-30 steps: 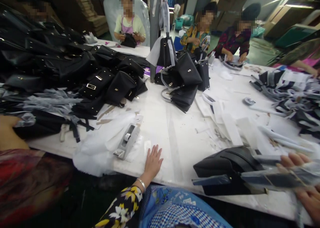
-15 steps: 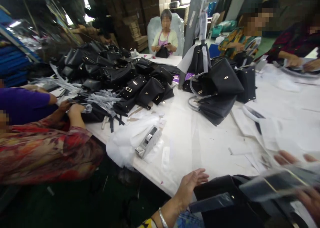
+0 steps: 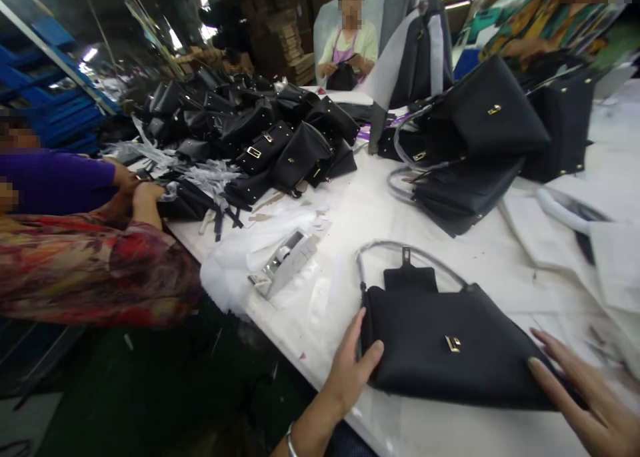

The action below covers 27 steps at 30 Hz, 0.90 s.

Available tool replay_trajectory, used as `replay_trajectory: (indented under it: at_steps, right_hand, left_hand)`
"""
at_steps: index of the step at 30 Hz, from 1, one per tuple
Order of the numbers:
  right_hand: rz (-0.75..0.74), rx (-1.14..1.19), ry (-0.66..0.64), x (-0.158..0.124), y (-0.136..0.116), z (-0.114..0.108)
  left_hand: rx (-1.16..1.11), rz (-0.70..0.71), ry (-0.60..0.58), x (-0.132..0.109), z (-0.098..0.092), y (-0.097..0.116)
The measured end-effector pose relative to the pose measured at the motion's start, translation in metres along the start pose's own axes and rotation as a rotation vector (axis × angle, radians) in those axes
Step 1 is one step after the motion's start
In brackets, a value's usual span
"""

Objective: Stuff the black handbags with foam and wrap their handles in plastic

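A black handbag (image 3: 450,343) with a gold clasp and a wrapped handle lies flat on the white table (image 3: 360,217) in front of me. My left hand (image 3: 350,370) grips its left end, thumb on top and fingers along the side. My right hand (image 3: 585,397) rests flat on the bag's right end with the fingers stretched out and apart.
A tape dispenser (image 3: 283,263) lies on white wrapping to the left. A big heap of black bags (image 3: 260,137) covers the far left, with more bags (image 3: 475,143) behind mine. A person's arms (image 3: 95,257) work at the left edge. Others sit across the table.
The bag has been laid flat on the table with its clasp up. My left hand has come onto its left end, and my right hand let go of the wrapped strap and rests on the bag.
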State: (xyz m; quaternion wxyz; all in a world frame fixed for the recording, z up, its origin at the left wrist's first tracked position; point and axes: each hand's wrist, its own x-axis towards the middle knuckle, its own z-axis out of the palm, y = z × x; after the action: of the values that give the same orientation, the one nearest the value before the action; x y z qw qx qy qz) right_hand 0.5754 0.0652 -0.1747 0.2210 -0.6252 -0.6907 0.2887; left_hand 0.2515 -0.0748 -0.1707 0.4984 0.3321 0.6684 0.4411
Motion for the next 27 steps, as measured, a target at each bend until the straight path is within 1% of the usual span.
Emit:
replay_trajectory:
  at_steps: [2,4,6,8,10,12,13,14,15,17,18,19,20,22,24,25,27]
  right_hand:
    - [0.101,0.004,-0.083,-0.004,-0.001,0.004]
    - [0.141,0.046,-0.123,-0.010,-0.008,0.004]
    - [0.095,0.097,-0.106,-0.021,-0.013,-0.001]
    - [0.042,0.112,-0.073,-0.041,-0.014,-0.010]
    - [-0.020,0.071,-0.022,-0.071,-0.008,-0.020]
    - [-0.099,-0.002,0.046,-0.104,0.004,-0.027]
    - [-0.141,-0.045,0.084,-0.120,0.011,-0.029]
    - [-0.184,-0.095,0.123,-0.134,0.017,-0.030]
    - [-0.231,-0.152,0.161,-0.146,0.023,-0.029]
    - [-0.350,-0.278,0.224,-0.162,0.028,-0.026]
    - [-0.430,-0.336,0.237,-0.167,0.028,-0.024]
    - [-0.518,-0.386,0.232,-0.169,0.026,-0.022]
    - [-0.608,-0.425,0.211,-0.169,0.023,-0.019]
    - [-0.749,-0.477,0.142,-0.164,0.013,-0.014]
    - [-0.819,-0.511,0.075,-0.155,0.004,-0.011]
    - [-0.832,-0.523,0.048,-0.150,0.001,-0.011]
    - [-0.852,-0.545,-0.005,-0.140,-0.004,-0.012]
  left_hand:
    - [-0.022,0.028,0.012,0.002,0.006,-0.005]
    - [-0.069,0.054,0.051,0.001,0.011,-0.007]
    - [-0.146,0.075,0.083,-0.004,0.015,-0.008]
    - [-0.226,0.114,0.084,-0.012,0.017,-0.009]
    - [-0.286,0.166,0.042,-0.024,0.019,-0.013]
    - [-0.260,0.212,-0.005,-0.037,0.019,-0.018]
    - [-0.183,0.235,-0.001,-0.044,0.019,-0.021]
    - [-0.061,0.268,0.032,-0.051,0.019,-0.024]
    - [0.095,0.319,0.089,-0.058,0.018,-0.025]
    - [0.433,0.489,0.219,-0.073,0.017,-0.025]
    - [0.584,0.600,0.246,-0.081,0.018,-0.023]
    - [0.712,0.713,0.226,-0.088,0.019,-0.019]
    - [0.821,0.815,0.164,-0.095,0.021,-0.015]
    - [1.001,0.964,-0.023,-0.103,0.028,-0.006]
    - [1.144,1.031,-0.178,-0.102,0.036,0.001]
    - [1.202,1.044,-0.222,-0.098,0.040,0.003]
    - [1.287,1.050,-0.270,-0.086,0.045,0.006]
